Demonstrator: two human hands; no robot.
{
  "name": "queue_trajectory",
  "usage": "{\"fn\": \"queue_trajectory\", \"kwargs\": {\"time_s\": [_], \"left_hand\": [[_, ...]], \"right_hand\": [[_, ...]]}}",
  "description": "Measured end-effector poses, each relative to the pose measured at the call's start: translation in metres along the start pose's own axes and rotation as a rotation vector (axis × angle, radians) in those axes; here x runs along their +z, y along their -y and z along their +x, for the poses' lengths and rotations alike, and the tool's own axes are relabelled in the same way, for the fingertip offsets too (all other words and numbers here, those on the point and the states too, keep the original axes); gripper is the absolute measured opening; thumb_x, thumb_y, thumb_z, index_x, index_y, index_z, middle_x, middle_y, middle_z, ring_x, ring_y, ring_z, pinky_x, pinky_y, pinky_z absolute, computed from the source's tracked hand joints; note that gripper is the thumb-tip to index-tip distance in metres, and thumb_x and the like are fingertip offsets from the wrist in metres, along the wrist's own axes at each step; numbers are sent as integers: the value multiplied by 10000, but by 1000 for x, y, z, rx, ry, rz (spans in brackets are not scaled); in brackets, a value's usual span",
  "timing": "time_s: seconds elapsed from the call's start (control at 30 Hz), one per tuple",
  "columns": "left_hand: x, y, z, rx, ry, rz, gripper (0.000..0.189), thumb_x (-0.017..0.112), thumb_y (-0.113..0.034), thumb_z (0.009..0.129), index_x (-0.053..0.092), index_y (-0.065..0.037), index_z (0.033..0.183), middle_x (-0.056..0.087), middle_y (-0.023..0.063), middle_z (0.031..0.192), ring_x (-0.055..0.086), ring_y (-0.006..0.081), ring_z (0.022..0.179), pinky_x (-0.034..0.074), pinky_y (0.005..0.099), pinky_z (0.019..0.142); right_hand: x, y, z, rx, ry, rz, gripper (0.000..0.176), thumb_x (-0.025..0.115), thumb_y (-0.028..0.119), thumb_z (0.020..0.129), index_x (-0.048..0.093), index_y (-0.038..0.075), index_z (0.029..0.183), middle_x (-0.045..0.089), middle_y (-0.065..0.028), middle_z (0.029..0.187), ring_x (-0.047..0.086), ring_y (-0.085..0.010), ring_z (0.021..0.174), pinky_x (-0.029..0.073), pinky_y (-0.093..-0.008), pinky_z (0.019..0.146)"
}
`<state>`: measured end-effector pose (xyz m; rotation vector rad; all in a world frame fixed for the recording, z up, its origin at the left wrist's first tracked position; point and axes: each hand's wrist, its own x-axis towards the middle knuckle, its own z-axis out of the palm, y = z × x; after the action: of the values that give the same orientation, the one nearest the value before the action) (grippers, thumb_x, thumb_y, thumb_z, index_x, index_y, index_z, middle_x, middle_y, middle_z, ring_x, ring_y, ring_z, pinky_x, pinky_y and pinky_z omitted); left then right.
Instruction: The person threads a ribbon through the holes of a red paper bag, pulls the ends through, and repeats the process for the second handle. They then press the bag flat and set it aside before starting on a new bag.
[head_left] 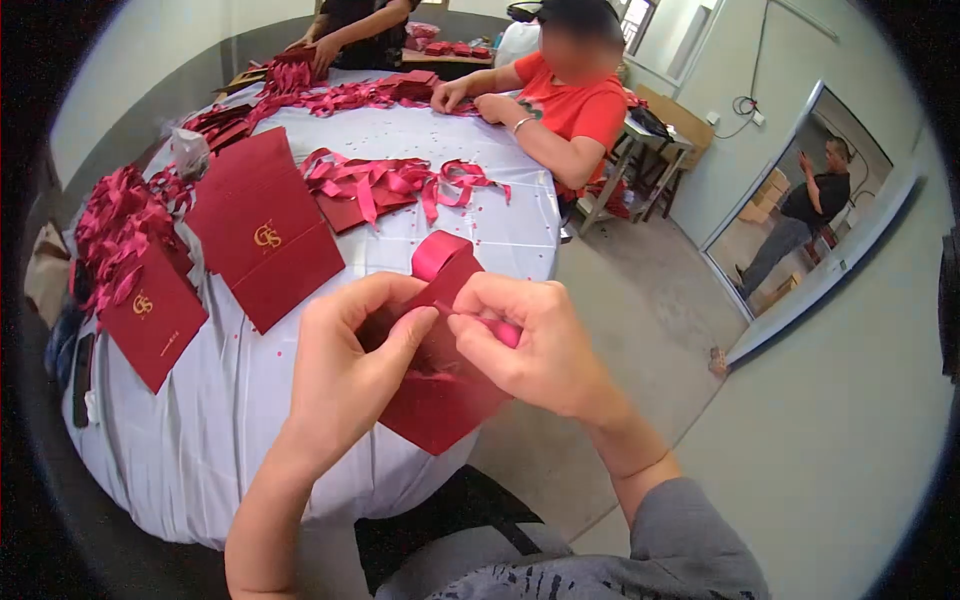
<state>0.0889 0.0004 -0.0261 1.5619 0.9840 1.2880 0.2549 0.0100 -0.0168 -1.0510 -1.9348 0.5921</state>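
Note:
Right in front of me is a dark red paper bag (440, 415), tilted over the near edge of the table. My left hand (350, 350) pinches the bag's upper edge between thumb and fingers. Close beside it, my right hand (535, 345) has thumb and forefinger pressed together on a pink-red satin ribbon (505, 333) at the same edge. A wide ribbon loop (440, 256) rises above the bag beyond my fingertips. The exact spot where the ribbon meets the bag is partly hidden by my fingers.
On the white-covered table (240, 420) stand a large red bag (265, 230) and a smaller one (155, 315), near heaped ribbons (130, 225). More ribbons (400, 180) lie farther back. A co-worker in red (575, 110) sits across; another person (355, 35) works behind. An open doorway (800, 200) shows someone.

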Motion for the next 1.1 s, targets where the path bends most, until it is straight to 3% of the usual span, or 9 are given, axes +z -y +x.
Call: {"fn": "queue_trajectory", "kwargs": {"time_s": [0.07,0.1,0.13,0.23,0.47,0.6,0.67,0.8,1.1], "left_hand": [[8,-4,-2,170,-120,222,90,600,0,802,609,51,875,645,77,733,596,83,664,480,234,618],[11,-1,-1,291,-151,304,115,593,34,773,600,36,887,620,121,731,609,169,625,469,269,596],[13,-2,0,302,-138,297,115,593,34,773,600,36,887,620,121,731,609,169,625,469,269,596],[19,-11,0,539,-161,609,176,568,62,742,583,19,912,557,146,732,549,317,639,435,360,572],[23,-13,0,613,-133,830,173,563,46,751,583,24,921,551,140,726,552,307,647,437,383,583],[24,-21,-6,485,-95,846,194,549,51,774,581,37,965,583,176,826,591,332,744,465,358,664],[19,-20,-7,449,-51,855,187,537,34,798,573,37,982,583,178,848,591,333,766,462,356,690],[8,-19,-12,427,10,853,200,527,27,793,569,19,989,577,174,835,579,337,767,454,380,688],[-11,-13,-21,485,27,911,196,546,12,763,568,-7,957,584,162,828,567,333,780,447,400,675]], "right_hand": [[-4,3,-1,-2,17,12,112,594,107,754,559,0,745,536,-167,579,555,-264,496,428,-348,488],[-4,2,-1,-6,10,14,119,590,113,740,565,-3,750,544,-186,594,566,-312,518,441,-369,502],[-6,2,-1,-4,-5,5,119,590,113,740,565,-3,750,544,-186,594,566,-312,518,441,-369,502],[-8,2,1,-109,-47,-36,111,574,98,725,557,-12,736,556,-213,620,577,-370,568,454,-417,525],[2,-1,-1,-210,-124,-204,134,554,110,754,501,-5,711,573,-221,655,572,-405,631,447,-470,556],[14,-38,10,-47,6,451,109,585,55,758,558,-42,799,556,-131,600,506,-128,528,416,-293,507],[28,-38,2,-55,-71,476,112,577,72,789,553,-38,792,567,-132,612,519,-121,549,424,-295,517],[31,-23,-10,-128,-115,180,122,562,110,828,541,-10,830,599,-192,722,588,-384,669,463,-413,582],[48,-16,-16,-202,-230,-6,126,604,87,787,524,32,868,569,-148,810,574,-347,766,455,-413,662]]}}
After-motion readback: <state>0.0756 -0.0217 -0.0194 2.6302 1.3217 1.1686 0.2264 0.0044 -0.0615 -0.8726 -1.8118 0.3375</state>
